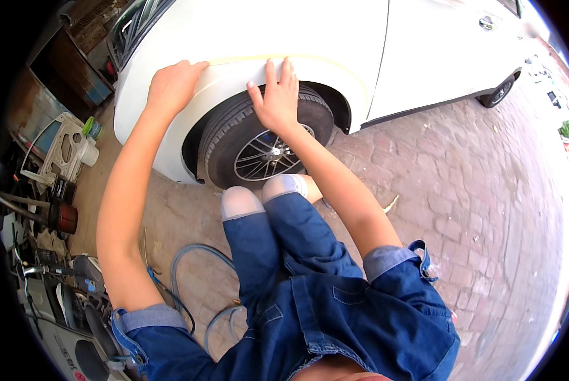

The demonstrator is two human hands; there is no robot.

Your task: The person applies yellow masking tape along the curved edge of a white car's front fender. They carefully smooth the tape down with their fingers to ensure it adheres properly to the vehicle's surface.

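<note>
A strip of pale yellow masking tape (246, 58) runs along the white car's front fender (275, 28), curving above the wheel arch and down towards the door. My left hand (174, 88) is closed at the left end of the strip, its thumb and forefinger gripping the tape. Whether a roll sits inside that fist is hidden. My right hand (278, 102) holds nothing; its fingers are spread, with the fingertips on the fender at the tape's lower edge. Below it is the front wheel (275, 151), with a black tyre and a spoked rim.
A grey-blue hose (176, 266) lies coiled on the floor beside my knees. At left stand a white plastic panel (67, 147), a green bucket (92, 127) and a motorcycle (70, 305). The car door (436, 52) extends right above stone paving (432, 190).
</note>
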